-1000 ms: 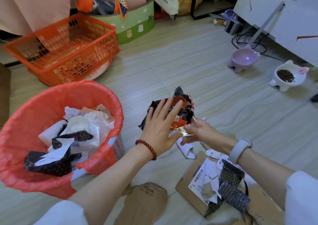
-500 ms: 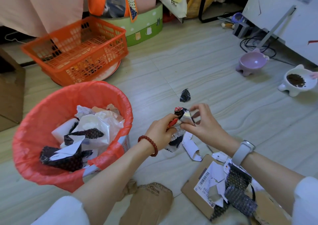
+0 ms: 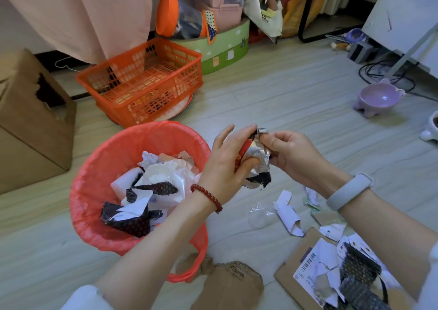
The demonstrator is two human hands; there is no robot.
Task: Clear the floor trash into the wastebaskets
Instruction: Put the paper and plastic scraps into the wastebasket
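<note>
- Head view: half a second before, the foil snack wrapper (image 3: 254, 160) was being gathered low over the floor; by this moment both hands had lifted it beside the rim of the red-lined wastebasket (image 3: 99, 167), so the drop looked close
- The left hand (image 3: 227, 167) had its fingers curled on the wrapper's red side, while the right hand (image 3: 288, 153) pinched its top edge between thumb and fingertips
- The basket's near-right rim sat just beside the wrapper, the air between them open
- A torn paper strip (image 3: 288, 211), clear plastic film (image 3: 259, 212) and a cardboard sheet (image 3: 298, 271) remained on the floor, well clear of the orange crate (image 3: 142, 82)
</note>
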